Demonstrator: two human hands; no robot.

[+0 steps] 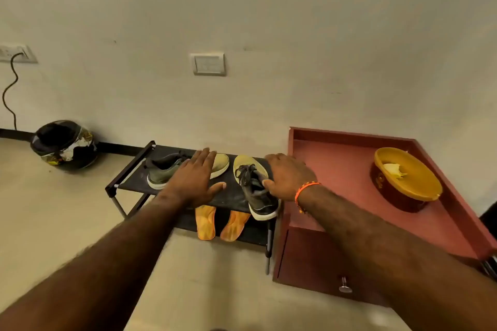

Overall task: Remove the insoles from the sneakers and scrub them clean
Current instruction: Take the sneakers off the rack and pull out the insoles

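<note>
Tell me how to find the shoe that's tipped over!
Find the black shoe rack against the wall, beside the red cabinet. On its top shelf, the right sneaker lies tipped on its side, showing its yellow sole, under the right hand; the other sneaker stands upright.

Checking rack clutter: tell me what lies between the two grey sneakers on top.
Head view: only bare black rack top between left grey sneaker and right grey sneaker.

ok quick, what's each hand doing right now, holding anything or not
Left hand: open, fingers straight, over the left sneaker; holding nothing.
Right hand: fingers curled onto the right sneaker, thumb at its collar; appears to grip it.
</note>
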